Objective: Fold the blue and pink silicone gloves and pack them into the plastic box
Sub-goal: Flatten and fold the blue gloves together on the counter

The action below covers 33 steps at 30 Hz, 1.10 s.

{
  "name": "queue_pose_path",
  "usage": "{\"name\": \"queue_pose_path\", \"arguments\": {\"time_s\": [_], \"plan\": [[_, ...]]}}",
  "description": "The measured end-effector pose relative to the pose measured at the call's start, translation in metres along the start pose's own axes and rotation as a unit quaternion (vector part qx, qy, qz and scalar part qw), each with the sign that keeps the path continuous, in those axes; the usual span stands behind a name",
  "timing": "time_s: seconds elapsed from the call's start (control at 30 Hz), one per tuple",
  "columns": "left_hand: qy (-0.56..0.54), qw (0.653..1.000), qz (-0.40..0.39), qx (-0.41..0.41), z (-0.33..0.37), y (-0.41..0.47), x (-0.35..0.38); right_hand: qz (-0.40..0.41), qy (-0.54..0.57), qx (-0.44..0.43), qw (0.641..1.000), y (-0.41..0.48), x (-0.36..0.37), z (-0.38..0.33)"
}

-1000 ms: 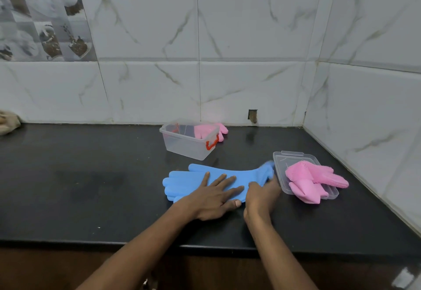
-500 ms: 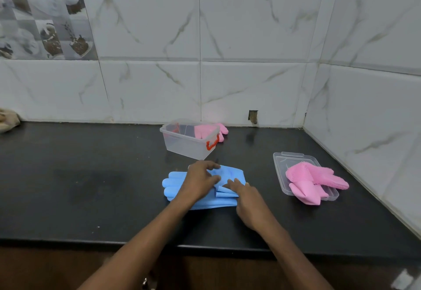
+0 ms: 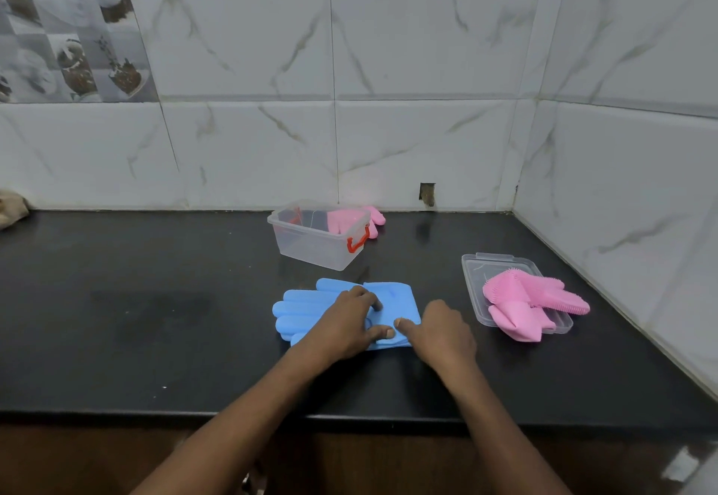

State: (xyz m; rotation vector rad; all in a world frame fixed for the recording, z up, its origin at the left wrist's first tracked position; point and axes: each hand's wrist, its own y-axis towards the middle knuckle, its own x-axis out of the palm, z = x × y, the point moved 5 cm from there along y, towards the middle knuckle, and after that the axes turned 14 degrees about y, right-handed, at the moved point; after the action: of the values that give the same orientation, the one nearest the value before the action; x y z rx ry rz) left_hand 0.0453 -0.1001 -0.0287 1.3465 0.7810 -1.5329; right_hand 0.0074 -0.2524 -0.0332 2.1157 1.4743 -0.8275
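Note:
A blue silicone glove (image 3: 301, 312) lies on the black counter, its cuff end folded over onto the palm, fingers pointing left. My left hand (image 3: 349, 323) presses down on the folded part. My right hand (image 3: 439, 329) rests at the glove's right edge, thumb touching the fold. A clear plastic box (image 3: 311, 249) with red latches stands behind the glove. A pink glove (image 3: 375, 218) lies behind the box, seen partly through its wall. Another pink glove (image 3: 532, 302), folded, sits on the box lid (image 3: 476, 269) at the right.
The black counter (image 3: 136, 319) ends at a front edge near my arms. Tiled walls close the back and right side, meeting in a corner. A beige cloth (image 3: 11, 209) lies at the far left by the wall.
The blue glove went from stretched flat to folded: my right hand carried the cuff end leftward over the palm. Both hands now press on the fold.

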Motion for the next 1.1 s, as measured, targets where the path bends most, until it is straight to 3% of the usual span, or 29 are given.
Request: {"name": "queue_pose_path", "arguments": {"time_s": [0.1,0.23,0.37,0.47,0.63,0.77,0.87,1.0,1.1], "plan": [[-0.039,0.999,0.002,-0.027,-0.003,0.0,-0.005,-0.017,0.12,0.026,0.992,0.002,0.004,-0.009],[-0.126,0.991,-0.022,-0.044,-0.012,0.001,-0.017,-0.018,0.361,0.019,0.932,-0.01,0.021,-0.027],[-0.166,0.983,-0.06,-0.046,-0.023,-0.002,-0.023,0.089,0.414,0.013,0.906,-0.026,0.041,-0.047],[-0.219,0.97,-0.063,-0.085,-0.034,-0.006,-0.019,0.125,0.47,0.056,0.872,-0.032,0.056,-0.052],[-0.281,0.954,-0.097,-0.039,-0.039,0.003,-0.017,0.182,0.494,0.107,0.844,-0.028,0.057,-0.044],[-0.429,0.897,-0.03,-0.102,-0.054,-0.001,-0.018,0.161,0.503,0.071,0.846,-0.029,0.058,-0.041],[-0.54,0.83,0.022,-0.14,-0.072,-0.003,-0.016,0.121,0.461,0.004,0.879,-0.033,0.057,-0.043],[-0.698,0.689,-0.011,-0.196,-0.092,-0.003,-0.009,0.036,0.321,-0.164,0.932,-0.04,0.056,-0.054],[-0.743,0.641,-0.047,-0.186,-0.094,-0.005,-0.01,-0.06,0.168,-0.245,0.953,-0.043,0.071,-0.066]]}}
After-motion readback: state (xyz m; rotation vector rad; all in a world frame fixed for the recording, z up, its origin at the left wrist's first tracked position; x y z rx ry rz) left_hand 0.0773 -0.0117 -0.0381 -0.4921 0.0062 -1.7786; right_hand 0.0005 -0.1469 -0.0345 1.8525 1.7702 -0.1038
